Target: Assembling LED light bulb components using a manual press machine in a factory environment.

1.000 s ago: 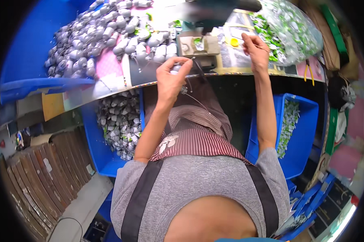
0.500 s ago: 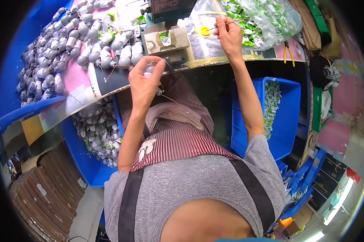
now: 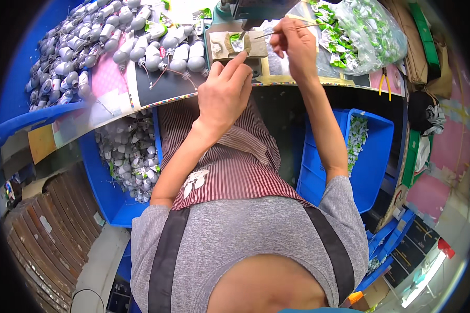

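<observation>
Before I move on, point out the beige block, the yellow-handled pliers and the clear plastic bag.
Beige block [image 3: 258,48], head view: right part of its top.
Yellow-handled pliers [image 3: 388,87], head view: right handle.
Clear plastic bag [image 3: 395,44], head view: right side wall.

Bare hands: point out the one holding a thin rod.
The right hand, right of the tan block: a thin rod sticks out from it. The left hand shows none, one finger at the block.

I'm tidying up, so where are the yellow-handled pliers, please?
In the head view's upper right, the pliers are at the bench edge, below the clear bag.
</observation>
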Motion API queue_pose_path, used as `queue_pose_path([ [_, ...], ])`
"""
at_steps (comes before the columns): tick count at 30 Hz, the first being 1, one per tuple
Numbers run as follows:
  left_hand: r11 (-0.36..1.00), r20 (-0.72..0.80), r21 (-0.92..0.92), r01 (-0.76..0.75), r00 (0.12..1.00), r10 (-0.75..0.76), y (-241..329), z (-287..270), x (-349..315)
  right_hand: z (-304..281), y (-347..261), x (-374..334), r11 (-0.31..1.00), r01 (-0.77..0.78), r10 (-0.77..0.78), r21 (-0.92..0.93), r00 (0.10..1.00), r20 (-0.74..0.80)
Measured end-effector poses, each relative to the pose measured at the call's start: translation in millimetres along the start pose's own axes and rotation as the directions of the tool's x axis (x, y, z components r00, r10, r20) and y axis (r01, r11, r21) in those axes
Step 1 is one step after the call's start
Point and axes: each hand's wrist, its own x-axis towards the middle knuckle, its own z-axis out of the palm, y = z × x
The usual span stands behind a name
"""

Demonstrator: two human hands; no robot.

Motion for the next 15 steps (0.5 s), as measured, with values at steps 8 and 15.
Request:
queue_pose_path([
  [8,0.999,0.04,0.044,0.011,0.999,-0.013,-7.8,6.7,-0.8,37.3,13.2,-7.5,0.93,0.156,-0.133,-0.332,0.987,0.091],
  [15,1.0,0.006,-0.003,0.016,1.0,-0.015,-9.6,5.1,1.0,33.5,2.2,7.0,0.99,0.088,-0.072,-0.112,0.988,0.135],
])
